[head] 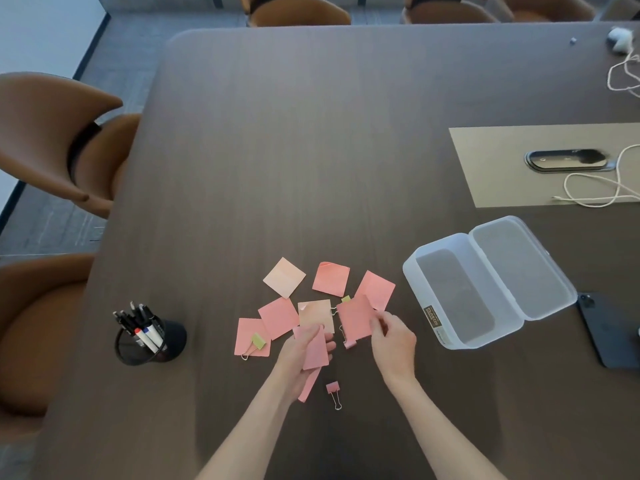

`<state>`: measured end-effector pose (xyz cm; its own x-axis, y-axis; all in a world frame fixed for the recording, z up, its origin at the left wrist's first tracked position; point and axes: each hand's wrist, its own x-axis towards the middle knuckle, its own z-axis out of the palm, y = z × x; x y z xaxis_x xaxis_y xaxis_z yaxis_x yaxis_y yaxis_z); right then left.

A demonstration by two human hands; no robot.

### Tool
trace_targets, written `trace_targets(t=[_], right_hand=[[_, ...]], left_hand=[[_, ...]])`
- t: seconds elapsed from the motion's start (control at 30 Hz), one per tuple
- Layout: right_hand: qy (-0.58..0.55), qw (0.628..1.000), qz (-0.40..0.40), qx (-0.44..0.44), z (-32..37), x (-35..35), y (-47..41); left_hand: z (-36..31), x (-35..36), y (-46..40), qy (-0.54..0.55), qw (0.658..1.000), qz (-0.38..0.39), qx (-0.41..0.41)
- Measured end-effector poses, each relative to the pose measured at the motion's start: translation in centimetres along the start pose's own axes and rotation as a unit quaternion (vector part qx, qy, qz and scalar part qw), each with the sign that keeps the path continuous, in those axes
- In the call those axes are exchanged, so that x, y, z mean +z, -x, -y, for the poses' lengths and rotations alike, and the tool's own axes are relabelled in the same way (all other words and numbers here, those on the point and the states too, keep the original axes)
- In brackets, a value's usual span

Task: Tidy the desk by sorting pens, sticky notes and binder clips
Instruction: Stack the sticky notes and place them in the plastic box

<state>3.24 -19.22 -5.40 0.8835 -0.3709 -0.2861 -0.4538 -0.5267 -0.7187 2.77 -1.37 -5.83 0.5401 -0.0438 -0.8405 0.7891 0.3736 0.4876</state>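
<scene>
The person is picking up the sticky notes now. The left hand (304, 351) is closed on a small stack of pink notes (316, 351). The right hand (391, 336) pinches the edge of one more pink note (355, 318) that lies on the tabletop (311, 150). I think the next move is to lift that note and lay it on the stack in the left hand.

More sticky notes (284, 277) lie spread out just past the hands, some touching each other. The pens (140, 323) already stand in a black cup (162, 341), well to the left.

The binder clips are not sorted yet. A pink clip (333, 389) lies alone between the two arms. A green clip (258, 341) sits on a note at the left, so it must come off before that note can be stacked. Another green clip (345, 299) peeks out beside the note being pinched and may be in the way.

A clear box (450, 299) stands open on the right with nothing in it. It looks like a good place for the clips. A dark phone (606, 330) lies beside the box, and white cords (588, 192) lie farther back.
</scene>
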Motion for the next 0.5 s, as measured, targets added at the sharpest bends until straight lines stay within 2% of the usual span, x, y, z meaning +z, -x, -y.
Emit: trace_targets(t=[0.07, 0.1, 0.3, 0.37, 0.5], right_hand=[[-0.111, 0.988, 0.061, 0.089, 1.2, -0.2, 0.1], [-0.122, 0.983, 0.087, 0.107, 1.6, 0.0, 0.1], [-0.039, 0.980, 0.187, 0.062, 2.4, 1.7, 0.8], [0.015, 0.983, 0.183, 0.033, 2.2, 1.9, 0.8], [0.133, 0.986, 0.099, -0.029, 1.0, 1.7, -1.6]], left_hand=[[-0.2, 0.6, 0.1, -0.004, 1.000, 0.012, 0.007], [-0.2, 0.9, 0.1, -0.007, 1.000, 0.023, 0.010], [-0.4, 1.9, -0.7, -0.022, 1.000, 0.012, 0.008], [-0.4, 1.8, -1.0, -0.026, 1.000, 0.008, 0.008], [-0.8, 2.0, -1.1, -0.002, 1.000, 0.000, 0.008]])
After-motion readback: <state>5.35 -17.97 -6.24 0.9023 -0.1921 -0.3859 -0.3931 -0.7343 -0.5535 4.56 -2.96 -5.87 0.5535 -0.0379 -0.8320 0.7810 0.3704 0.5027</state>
